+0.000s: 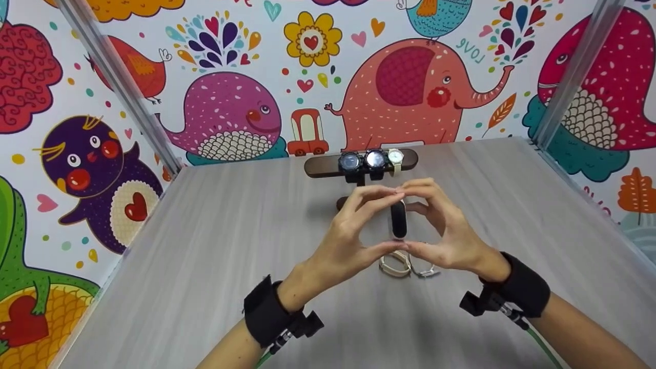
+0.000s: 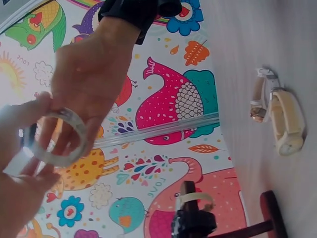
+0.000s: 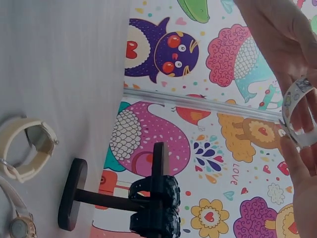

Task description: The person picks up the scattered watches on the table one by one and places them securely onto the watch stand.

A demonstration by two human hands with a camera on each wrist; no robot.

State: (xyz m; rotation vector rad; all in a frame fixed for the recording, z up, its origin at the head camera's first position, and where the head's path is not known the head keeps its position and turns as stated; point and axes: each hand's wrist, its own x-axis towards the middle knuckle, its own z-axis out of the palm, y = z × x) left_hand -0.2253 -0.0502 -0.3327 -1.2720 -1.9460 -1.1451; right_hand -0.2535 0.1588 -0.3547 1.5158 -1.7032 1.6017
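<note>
Both hands hold a closed loop of a fitness band [image 1: 398, 219] above the table, its black oval screen facing me. My left hand [image 1: 341, 238] pinches it from the left, fingertips at the upper edge and thumb at the lower edge. From the right, my right hand [image 1: 451, 230] grips it the same way, and the fingertips of both hands meet at top and bottom. A pale patterned strap [image 3: 293, 99] shows in the right wrist view. Below the hands lie a cream-strapped watch [image 2: 288, 119] and a white-strapped watch [image 2: 259, 94] with a rose-gold case.
Behind the hands stands a dark brown watch stand [image 1: 320, 167]. Its bar carries two black watches [image 1: 350, 162] and a small cream watch [image 1: 395, 157]. Walls with cartoon animals enclose the grey table [image 1: 215, 246], with metal posts [image 1: 128, 97] at the corners.
</note>
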